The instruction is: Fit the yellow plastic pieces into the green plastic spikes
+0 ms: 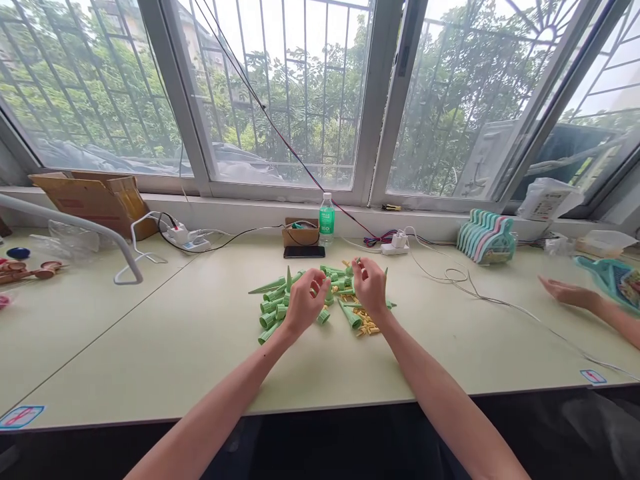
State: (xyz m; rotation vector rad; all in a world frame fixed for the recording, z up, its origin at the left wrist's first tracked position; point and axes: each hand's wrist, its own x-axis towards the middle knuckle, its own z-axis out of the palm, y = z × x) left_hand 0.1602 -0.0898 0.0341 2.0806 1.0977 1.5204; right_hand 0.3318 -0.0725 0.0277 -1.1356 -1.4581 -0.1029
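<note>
My left hand hovers over a pile of green plastic cones, its fingers loosely curled with gaps between them. No object shows in it. Close under its fingertips are more green pieces, partly covered by the hand. Just to the right, my right hand is closed, with a small green piece pinched at the thumb and fingertips. Below that hand lie a long green cone and several small yellow pieces, some hidden by my wrist.
Behind the pile are a black phone, a small cardboard box and a green-labelled bottle. White cables cross the table's right side. Another person's hand rests there, near pastel hangers. A grey curved bar stands left.
</note>
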